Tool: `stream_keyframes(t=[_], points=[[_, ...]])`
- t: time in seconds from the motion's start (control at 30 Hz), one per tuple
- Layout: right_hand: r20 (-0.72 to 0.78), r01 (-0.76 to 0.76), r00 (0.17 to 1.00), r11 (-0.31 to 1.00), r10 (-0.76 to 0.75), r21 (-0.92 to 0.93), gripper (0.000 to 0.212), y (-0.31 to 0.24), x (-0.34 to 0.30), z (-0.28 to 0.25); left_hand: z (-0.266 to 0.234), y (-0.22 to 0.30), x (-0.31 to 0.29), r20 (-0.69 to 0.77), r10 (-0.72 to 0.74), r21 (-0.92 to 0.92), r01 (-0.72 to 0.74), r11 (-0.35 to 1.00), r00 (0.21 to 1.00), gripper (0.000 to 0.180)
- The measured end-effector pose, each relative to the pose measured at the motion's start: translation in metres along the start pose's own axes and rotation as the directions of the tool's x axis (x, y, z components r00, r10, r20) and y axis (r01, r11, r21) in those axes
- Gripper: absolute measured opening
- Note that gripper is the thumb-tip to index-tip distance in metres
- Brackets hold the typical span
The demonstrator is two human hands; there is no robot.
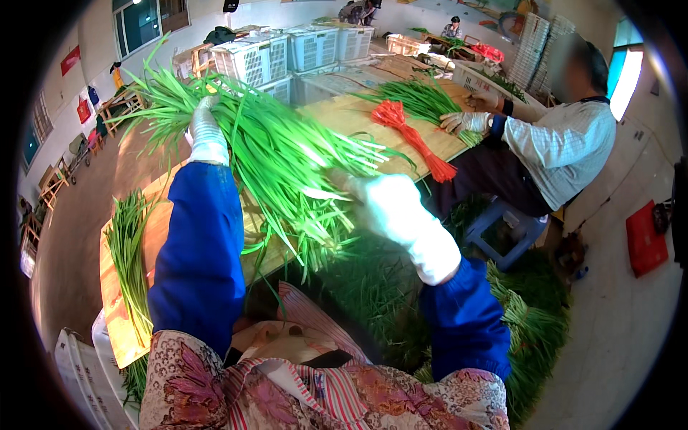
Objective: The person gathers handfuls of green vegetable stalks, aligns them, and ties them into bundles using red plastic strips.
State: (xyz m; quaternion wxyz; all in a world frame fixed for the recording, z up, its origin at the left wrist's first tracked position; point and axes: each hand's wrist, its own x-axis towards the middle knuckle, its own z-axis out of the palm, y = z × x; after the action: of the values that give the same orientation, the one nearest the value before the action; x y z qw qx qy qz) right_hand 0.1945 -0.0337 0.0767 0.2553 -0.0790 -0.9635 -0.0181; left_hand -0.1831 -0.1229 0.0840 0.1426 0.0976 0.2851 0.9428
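Gripping a long bunch of green chives (pixel 287 154) in both gloved hands, the person is holding it slantwise above the wooden table (pixel 344 111), which serves as the landmark for everything else. The left hand (pixel 206 132), in a white glove, is closed around the bunch toward its far leafy part, fingers wrapped about the stalks, seemingly to keep the leaves gathered instead of fanning out. The right hand (pixel 390 204), also white-gloved, is clasping the nearer end over the table's near edge; how tightly its fingers are pressing cannot be told, since the glove is washed out by glare. Holding at two spots looks like a way of keeping the stalks aligned and off the board.

Lying along the table's left end is a smaller row of chives (pixel 129 251), set apart from the held bunch. Below the table's near edge, a heap of bundled chives (pixel 530 322) is piling up on the floor. Resting on the table's far right part is a bundle of red ties (pixel 412 136), within reach of a seated co-worker whose gloved hand (pixel 464 122) is pressing on another chive pile (pixel 419 97). Beyond the table's far side, white plastic crates (pixel 287 54) are standing stacked.
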Motion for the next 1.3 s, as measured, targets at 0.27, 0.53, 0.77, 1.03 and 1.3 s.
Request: stream_keyframes(t=[0.27,0.53,0.77,1.03,1.3], points=[[-0.084,0.071,0.995,0.990,-0.061,0.119,0.013,0.010,-0.056,0.065,-0.017,0.015,-0.034,0.101,-0.038,0.197,0.017,0.980,0.994,0.028],[-0.012,-0.362,0.928,0.910,0.372,0.202,0.055,0.045,-0.109,0.053,-0.060,0.043,-0.024,0.517,-0.031,-0.028,0.054,0.998,0.855,0.031],[0.096,-0.216,0.880,0.212,0.465,0.953,0.044,0.016,-0.057,0.107,-0.064,0.059,-0.007,0.347,0.102,0.102,-0.146,0.984,0.932,0.049],[0.271,-0.675,0.712,0.524,0.648,0.519,0.033,0.059,-0.163,0.161,-0.099,0.067,0.003,0.387,-0.045,0.047,0.029,0.998,0.921,0.059],[-0.158,-0.439,0.847,0.835,0.507,0.331,0.057,0.055,-0.133,0.111,-0.080,0.080,-0.051,0.554,-0.102,0.003,0.121,0.993,0.826,0.046]])
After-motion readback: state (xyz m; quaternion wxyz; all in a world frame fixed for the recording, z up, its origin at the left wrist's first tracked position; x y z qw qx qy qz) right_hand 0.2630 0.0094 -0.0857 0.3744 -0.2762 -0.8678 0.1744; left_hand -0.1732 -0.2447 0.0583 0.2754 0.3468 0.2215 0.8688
